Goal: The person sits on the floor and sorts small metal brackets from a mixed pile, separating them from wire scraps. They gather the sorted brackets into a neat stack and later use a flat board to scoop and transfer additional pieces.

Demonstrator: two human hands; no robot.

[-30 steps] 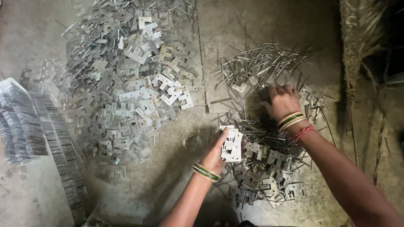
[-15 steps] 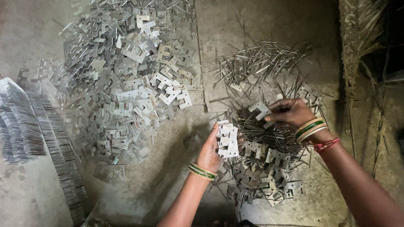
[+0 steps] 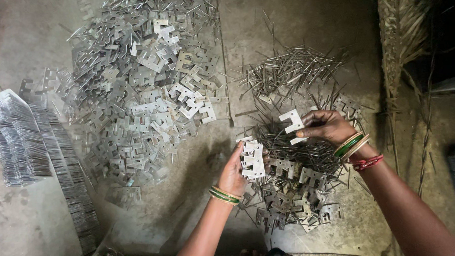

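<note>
Right hand [image 3: 326,126] lifted one plate [image 3: 291,120], left hand [image 3: 234,172] grip grasping stack [image 3: 252,159]

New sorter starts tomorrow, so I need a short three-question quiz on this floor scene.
1. True or false: the left hand holds a stack of notched plates.
2. The right hand pinches: A) a thin pin, B) a single plate, C) nothing?
3. Where do the neatly stacked rows lie?

Key: 1 true. 2 B. 3 At the far left, beside the big loose pile.
</note>
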